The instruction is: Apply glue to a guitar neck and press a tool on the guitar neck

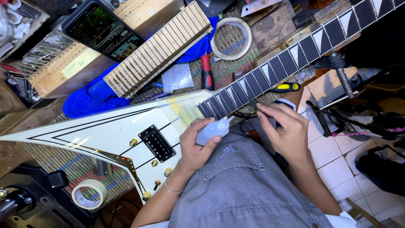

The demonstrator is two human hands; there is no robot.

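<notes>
A white electric guitar (105, 131) with thin black stripes lies flat across a messy workbench, its dark neck (295, 52) running up toward two o'clock. The left hand (198, 143) is wrapped around a small clear squeeze bottle (213, 130), fingers pressed on its sides, with the tip pointing toward the frets near the body. The right hand (284, 128), just at three o'clock from the bottle, pinches something thin and dark against the edge of the neck; I cannot tell what it is. Under the guitar is a woven mat (63, 158). At twelve o'clock sit a roll of tape (231, 39), a red-handled tool (206, 72), a blue cloth (95, 95) and a slotted wooden fretboard (158, 48). A phone (103, 29) leans at eleven o'clock. Another roll of masking tape (89, 194) rests at seven o'clock. Pale floor tiles (333, 156) show at four o'clock.
</notes>
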